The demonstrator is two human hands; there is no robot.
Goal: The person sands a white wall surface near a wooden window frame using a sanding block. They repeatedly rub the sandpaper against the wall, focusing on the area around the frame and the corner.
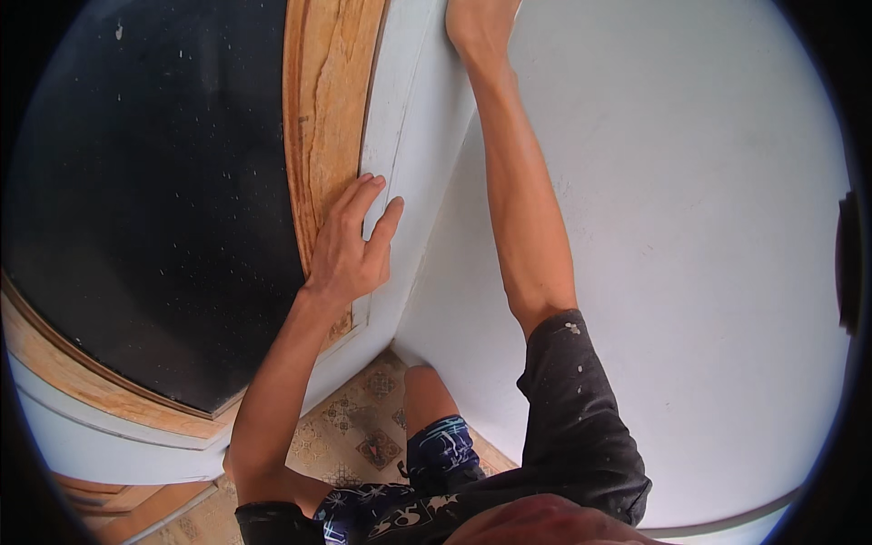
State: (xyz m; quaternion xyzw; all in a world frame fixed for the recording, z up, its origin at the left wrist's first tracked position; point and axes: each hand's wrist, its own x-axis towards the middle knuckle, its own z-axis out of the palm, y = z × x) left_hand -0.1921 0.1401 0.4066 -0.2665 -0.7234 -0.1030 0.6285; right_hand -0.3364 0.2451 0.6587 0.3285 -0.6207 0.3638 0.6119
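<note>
My left hand (351,238) lies against the wooden window frame (334,102), its fingertips reaching over the frame's edge onto the white-painted trim (402,122). Its fingers are apart and I see nothing held in it; what is under the palm is hidden. Bare wood with an uneven grain shows on the frame around a dark glass pane (163,150) speckled with pale spots. My right arm stretches up along the corner, and only the back part of my right hand (480,24) shows at the top edge, close to the trim. Its fingers are out of view.
A plain pale wall (681,238) rises on the right, meeting the window wall in a corner. Patterned floor tiles (368,415) lie below, where my leg in dark blue printed shorts (443,443) stands. Brown wooden boards or panels (136,504) appear at lower left.
</note>
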